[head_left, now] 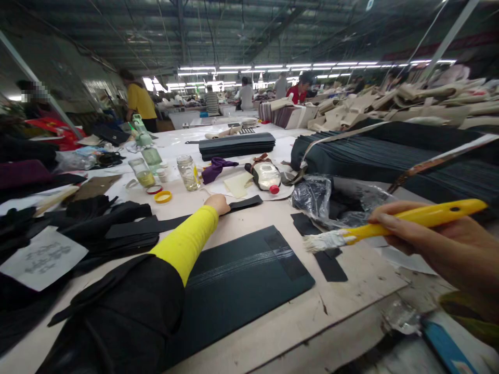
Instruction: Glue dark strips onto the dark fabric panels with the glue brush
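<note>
A: How did the hands stand?

B: Well apart. The right hand (440, 244) was clamped round a yellow-handled brush (362, 232), its whitish bristles (322, 242) pointing left. The left hand (219, 204) lay on a black strip (175, 223); the fingers were turned away, so I couldn't tell whether it pinched the strip or just pressed on it.

A: And the dark panel (249, 275)?

B: It lay flat on the near part of the counter (304, 317), between the hands, a shiny streak (234, 266) running along it.

A: What worried you there?

B: The yellow sleeve (191, 236), mostly. It reached across the panel's left side, so if that streak was wet, a dragged cuff could have smeared it. The brush looked coated too, and it was over or against some small dark pieces (330, 265) on the right; a dip of the wrist could have marked them.

A: Anything farther off?

B: A glass jar (188, 174) stood upright beyond the left hand, a yellow lid (162, 197) near it. A careless reach might have tipped it.
</note>
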The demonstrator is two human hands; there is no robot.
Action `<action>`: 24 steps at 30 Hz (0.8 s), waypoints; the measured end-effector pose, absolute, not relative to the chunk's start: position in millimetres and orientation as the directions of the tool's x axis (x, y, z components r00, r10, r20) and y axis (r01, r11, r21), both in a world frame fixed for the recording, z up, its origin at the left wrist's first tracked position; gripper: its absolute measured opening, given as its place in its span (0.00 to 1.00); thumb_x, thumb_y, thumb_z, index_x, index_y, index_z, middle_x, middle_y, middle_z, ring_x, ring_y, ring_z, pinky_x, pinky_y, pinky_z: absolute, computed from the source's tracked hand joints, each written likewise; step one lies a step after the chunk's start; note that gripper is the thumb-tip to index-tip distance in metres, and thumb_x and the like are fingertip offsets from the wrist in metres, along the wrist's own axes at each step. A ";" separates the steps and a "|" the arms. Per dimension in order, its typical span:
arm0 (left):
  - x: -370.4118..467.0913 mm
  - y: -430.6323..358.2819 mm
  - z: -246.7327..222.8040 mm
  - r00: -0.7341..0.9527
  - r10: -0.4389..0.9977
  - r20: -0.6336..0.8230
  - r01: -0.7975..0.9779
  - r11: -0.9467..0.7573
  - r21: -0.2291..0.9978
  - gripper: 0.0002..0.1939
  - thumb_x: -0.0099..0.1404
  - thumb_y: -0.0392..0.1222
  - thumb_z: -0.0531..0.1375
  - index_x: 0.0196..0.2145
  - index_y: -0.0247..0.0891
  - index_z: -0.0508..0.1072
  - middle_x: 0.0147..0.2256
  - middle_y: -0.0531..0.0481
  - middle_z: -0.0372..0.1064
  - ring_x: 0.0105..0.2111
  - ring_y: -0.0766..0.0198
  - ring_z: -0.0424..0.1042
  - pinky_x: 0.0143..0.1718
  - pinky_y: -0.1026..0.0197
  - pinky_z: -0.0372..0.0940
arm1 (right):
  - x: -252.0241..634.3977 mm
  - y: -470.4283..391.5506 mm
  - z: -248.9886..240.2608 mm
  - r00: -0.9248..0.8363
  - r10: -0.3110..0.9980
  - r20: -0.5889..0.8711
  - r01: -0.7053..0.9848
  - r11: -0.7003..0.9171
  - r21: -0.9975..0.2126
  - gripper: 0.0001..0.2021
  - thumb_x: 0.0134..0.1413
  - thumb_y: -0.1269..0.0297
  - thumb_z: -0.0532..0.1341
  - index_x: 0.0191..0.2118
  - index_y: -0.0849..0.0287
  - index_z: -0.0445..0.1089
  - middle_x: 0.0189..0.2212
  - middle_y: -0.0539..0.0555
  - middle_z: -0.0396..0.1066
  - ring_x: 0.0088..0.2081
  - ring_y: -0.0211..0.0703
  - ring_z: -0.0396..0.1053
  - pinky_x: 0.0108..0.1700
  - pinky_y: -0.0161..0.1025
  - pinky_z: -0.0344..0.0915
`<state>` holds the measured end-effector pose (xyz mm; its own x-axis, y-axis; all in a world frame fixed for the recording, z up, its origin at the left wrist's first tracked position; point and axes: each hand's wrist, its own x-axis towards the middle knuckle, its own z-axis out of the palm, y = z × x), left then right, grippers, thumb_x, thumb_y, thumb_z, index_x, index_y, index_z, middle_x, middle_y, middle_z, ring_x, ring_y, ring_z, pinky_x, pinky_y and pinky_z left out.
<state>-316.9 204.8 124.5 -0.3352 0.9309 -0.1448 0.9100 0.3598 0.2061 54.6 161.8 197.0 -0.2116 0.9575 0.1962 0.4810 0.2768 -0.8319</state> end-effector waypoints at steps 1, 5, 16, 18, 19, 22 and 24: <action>-318.2 203.1 124.4 -0.346 0.926 -0.150 0.896 0.373 0.241 0.09 0.50 0.38 0.58 0.29 0.31 0.72 0.25 0.43 0.70 0.28 0.61 0.69 0.33 0.61 0.63 | 51.8 159.6 199.9 -0.227 0.945 0.235 0.470 0.318 -0.823 0.23 0.36 0.39 0.60 0.30 0.55 0.69 0.20 0.53 0.63 0.21 0.41 0.59 0.20 0.37 0.56; -321.7 184.9 132.9 -0.319 0.939 -0.131 0.843 0.344 0.413 0.07 0.51 0.38 0.55 0.27 0.34 0.70 0.23 0.48 0.67 0.22 0.66 0.66 0.26 0.65 0.61 | 42.1 147.9 215.8 -0.355 0.762 0.542 0.428 0.647 -0.631 0.15 0.53 0.51 0.53 0.26 0.56 0.67 0.27 0.51 0.65 0.28 0.38 0.64 0.31 0.37 0.62; -299.0 112.4 200.1 -0.043 0.988 -0.146 0.655 0.138 0.743 0.09 0.50 0.44 0.56 0.26 0.34 0.65 0.23 0.54 0.60 0.22 0.71 0.59 0.25 0.66 0.58 | -43.0 170.0 174.5 -0.783 0.286 0.552 0.518 0.792 0.324 0.16 0.53 0.65 0.57 0.47 0.64 0.61 0.32 0.54 0.63 0.31 0.42 0.60 0.31 0.37 0.53; -294.7 105.2 204.9 -0.049 0.981 -0.186 0.627 0.175 0.759 0.11 0.50 0.45 0.58 0.26 0.34 0.65 0.23 0.55 0.60 0.22 0.72 0.59 0.26 0.66 0.58 | -61.6 173.6 167.5 -0.800 0.290 0.526 0.516 0.779 0.356 0.14 0.53 0.64 0.57 0.44 0.65 0.62 0.32 0.55 0.63 0.32 0.43 0.60 0.31 0.38 0.51; -293.5 102.1 206.8 -0.046 0.977 -0.209 0.611 0.193 0.768 0.12 0.49 0.46 0.58 0.26 0.34 0.65 0.23 0.55 0.60 0.22 0.72 0.59 0.26 0.66 0.58 | -68.2 174.7 166.6 -0.810 0.279 0.515 0.505 0.779 0.371 0.09 0.54 0.66 0.56 0.41 0.64 0.63 0.31 0.54 0.63 0.31 0.43 0.59 0.30 0.38 0.50; -293.5 96.1 210.0 0.011 0.964 -0.265 0.589 0.208 0.781 0.14 0.50 0.48 0.60 0.26 0.33 0.66 0.24 0.54 0.61 0.23 0.71 0.59 0.28 0.65 0.58 | -76.8 176.0 170.8 -0.829 0.206 0.519 0.456 0.786 0.417 0.05 0.54 0.75 0.52 0.30 0.62 0.63 0.27 0.53 0.62 0.28 0.41 0.58 0.29 0.38 0.47; -293.0 96.5 208.9 0.031 0.973 -0.228 0.580 0.169 0.797 0.15 0.51 0.50 0.60 0.29 0.34 0.67 0.27 0.52 0.63 0.28 0.69 0.61 0.30 0.65 0.58 | -75.7 174.8 175.7 -0.820 0.159 0.550 0.441 0.789 0.429 0.07 0.54 0.76 0.51 0.28 0.62 0.62 0.26 0.53 0.61 0.28 0.40 0.57 0.29 0.37 0.47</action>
<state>-293.0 96.5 208.9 0.0309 0.9731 -0.2284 0.5805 0.1686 0.7967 -75.7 174.8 175.7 -0.8199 0.1590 0.5500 0.4407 0.7885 0.4290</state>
